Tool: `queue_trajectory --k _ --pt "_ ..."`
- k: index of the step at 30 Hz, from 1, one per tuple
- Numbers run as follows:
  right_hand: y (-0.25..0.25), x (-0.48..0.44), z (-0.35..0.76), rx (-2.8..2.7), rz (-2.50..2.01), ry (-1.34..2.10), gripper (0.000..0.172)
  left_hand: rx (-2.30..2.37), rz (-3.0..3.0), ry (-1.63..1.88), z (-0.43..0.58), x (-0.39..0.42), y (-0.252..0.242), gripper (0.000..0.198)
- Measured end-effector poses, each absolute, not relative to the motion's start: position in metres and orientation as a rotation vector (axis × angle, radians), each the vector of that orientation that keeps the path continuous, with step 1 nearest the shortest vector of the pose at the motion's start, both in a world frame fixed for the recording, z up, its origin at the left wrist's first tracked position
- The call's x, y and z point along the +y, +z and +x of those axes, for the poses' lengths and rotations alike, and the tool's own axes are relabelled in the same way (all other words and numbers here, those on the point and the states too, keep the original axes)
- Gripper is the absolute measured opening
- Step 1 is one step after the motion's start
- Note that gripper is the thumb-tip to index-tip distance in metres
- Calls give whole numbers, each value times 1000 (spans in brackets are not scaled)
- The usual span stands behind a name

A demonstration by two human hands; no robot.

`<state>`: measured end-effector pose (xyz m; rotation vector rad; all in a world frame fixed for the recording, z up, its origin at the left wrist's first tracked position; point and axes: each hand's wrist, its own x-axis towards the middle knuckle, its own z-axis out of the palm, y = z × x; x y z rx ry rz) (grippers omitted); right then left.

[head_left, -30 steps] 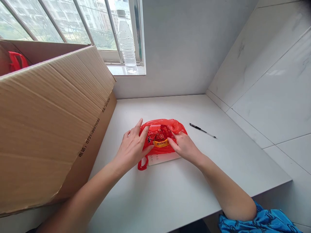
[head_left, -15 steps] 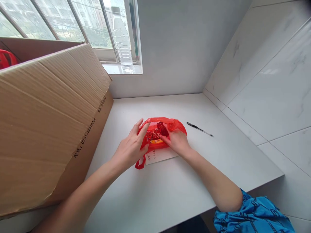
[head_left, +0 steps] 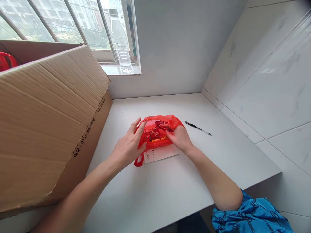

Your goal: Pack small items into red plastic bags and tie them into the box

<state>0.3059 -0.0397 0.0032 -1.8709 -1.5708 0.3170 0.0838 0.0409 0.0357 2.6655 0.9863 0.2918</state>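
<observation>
A red plastic bag (head_left: 159, 145) lies on the white table with its mouth spread. Inside it are several red snack packets (head_left: 155, 133) with printed lettering, and a yellow-orange strip shows below them. My left hand (head_left: 130, 142) holds the bag's left rim, thumb and forefinger apart at the mouth. My right hand (head_left: 180, 139) reaches in from the right, its thumb and fingers closed on a dark red packet; the bag's folded rim partly hides the fingers. Beneath the bag, a white card (head_left: 161, 154) with printed characters sticks out at the front.
A large open cardboard box (head_left: 53, 123) fills the left side, with something red (head_left: 7, 61) inside. A black pen (head_left: 198, 127) lies right of the bag. The clear water bottle (head_left: 121, 45) stands on the window sill. White tiled wall (head_left: 272, 84) borders the right.
My right hand has closed on a packet inside the bag and tilted it up. My left hand stays at the bag's rim. The view has shifted slightly.
</observation>
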Motion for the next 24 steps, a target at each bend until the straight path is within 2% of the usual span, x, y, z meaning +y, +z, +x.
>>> queue_trajectory --k 6,9,12,15,21,24 --pt "5 -50 295 -1571 -1645 153 16 947 2647 399 83 41 33 63" --pt "7 -52 286 -1655 -1514 172 18 900 2669 459 83 42 34 50" --pt "7 -52 281 -1711 -1516 203 24 899 2649 472 83 43 36 44" --pt "5 -50 280 -1740 -1543 223 24 909 2619 514 83 45 35 37" --pt "5 -50 277 -1816 -1557 201 10 850 2681 600 82 47 29 32" --pt "4 -51 275 -1807 -1456 320 34 772 2759 625 83 46 27 25"
